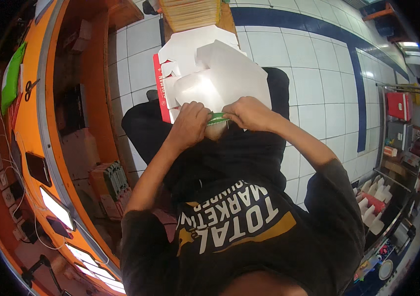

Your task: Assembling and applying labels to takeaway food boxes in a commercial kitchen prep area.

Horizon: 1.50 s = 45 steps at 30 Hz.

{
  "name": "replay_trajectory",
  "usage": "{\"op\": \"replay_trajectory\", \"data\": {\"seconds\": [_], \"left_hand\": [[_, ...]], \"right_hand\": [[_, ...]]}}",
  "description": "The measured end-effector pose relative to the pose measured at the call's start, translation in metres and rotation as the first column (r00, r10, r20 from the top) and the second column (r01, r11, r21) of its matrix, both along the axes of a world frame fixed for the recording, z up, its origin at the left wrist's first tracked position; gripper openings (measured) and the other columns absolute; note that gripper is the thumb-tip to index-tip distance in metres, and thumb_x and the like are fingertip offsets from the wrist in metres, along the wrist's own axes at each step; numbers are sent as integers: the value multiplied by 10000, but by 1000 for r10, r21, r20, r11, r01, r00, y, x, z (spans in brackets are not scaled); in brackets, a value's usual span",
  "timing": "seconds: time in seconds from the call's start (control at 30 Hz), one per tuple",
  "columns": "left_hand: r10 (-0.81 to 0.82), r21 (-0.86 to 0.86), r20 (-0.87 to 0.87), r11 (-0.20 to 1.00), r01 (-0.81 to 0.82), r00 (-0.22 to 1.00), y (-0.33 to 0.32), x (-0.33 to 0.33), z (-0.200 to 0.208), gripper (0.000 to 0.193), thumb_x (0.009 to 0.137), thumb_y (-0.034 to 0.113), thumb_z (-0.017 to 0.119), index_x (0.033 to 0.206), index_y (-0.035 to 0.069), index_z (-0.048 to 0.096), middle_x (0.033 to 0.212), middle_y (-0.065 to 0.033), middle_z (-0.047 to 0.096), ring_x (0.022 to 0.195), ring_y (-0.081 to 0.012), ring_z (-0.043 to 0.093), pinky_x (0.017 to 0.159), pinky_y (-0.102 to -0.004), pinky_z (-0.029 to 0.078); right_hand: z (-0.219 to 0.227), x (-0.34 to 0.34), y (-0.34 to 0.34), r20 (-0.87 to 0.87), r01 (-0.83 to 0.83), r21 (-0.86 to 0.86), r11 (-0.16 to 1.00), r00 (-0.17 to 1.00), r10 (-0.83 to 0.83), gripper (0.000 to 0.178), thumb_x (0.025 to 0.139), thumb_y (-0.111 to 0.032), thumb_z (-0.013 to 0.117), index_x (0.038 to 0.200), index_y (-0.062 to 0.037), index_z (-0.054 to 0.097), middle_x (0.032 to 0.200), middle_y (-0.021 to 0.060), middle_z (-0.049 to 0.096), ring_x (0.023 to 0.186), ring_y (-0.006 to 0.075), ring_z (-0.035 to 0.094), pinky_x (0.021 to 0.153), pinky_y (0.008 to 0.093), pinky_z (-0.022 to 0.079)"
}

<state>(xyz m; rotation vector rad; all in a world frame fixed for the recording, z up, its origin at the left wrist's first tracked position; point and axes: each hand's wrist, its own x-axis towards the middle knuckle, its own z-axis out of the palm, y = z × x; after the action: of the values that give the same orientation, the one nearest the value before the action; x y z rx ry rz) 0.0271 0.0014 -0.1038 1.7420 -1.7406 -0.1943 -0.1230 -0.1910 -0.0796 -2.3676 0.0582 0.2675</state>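
Left hand (190,122): curled, pinching one green strip (217,118)
Right hand (249,113): pinches its other end
Scissors (30,87): I count one pair

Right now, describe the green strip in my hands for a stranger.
Start at the dark trousers, then the white cardboard between the knees. At its near edge, the left hand and right hand pinch a narrow strip. Its green colour sets it apart from the white cardboard beyond.

Grn strip (217,118), horiz. — by wht/red carton (192,66), opened out.
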Motion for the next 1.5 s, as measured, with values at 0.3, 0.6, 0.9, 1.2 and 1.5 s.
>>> {"op": "replay_trajectory", "data": {"seconds": [0.3,0.6,0.9,1.2,1.5], "left_hand": [[-74,46,55,996,72,996,-4,-4,-14,151,887,114,629,837,48,503,813,-123,481,785,-314,506,756,-436,381],[44,62,-17,997,-42,999,5,2,9,103,854,71,693,820,36,603,787,-97,492,786,-287,524,802,-407,369],[67,79,-43,995,-64,997,-12,-5,40,156,868,124,695,758,59,607,759,-83,504,769,-259,531,787,-403,376],[54,148,-28,988,-49,998,-27,3,69,112,856,84,716,804,37,628,797,-101,529,778,-279,536,782,-401,381],[113,170,-73,980,-99,991,-31,16,84,76,847,51,725,864,20,658,805,-97,530,780,-275,499,778,-385,398]], "right_hand": [[3,-2,20,65,16,-183,983,998,-4,93,847,-134,674,831,-42,674,729,186,675,722,384,675,682,471,539],[17,-12,-4,147,103,-268,958,987,-65,97,824,-115,697,802,-37,643,833,138,671,829,345,670,705,454,540],[50,0,6,214,114,-367,923,976,-36,47,744,-20,660,784,-37,642,829,136,663,774,327,693,684,430,555],[70,15,-6,163,194,-222,956,973,-160,143,799,-125,738,777,-37,627,811,142,657,749,377,653,663,461,520],[76,15,-28,165,371,27,928,914,-370,135,792,-118,746,763,-33,645,745,156,670,735,384,663,644,462,504]]}}
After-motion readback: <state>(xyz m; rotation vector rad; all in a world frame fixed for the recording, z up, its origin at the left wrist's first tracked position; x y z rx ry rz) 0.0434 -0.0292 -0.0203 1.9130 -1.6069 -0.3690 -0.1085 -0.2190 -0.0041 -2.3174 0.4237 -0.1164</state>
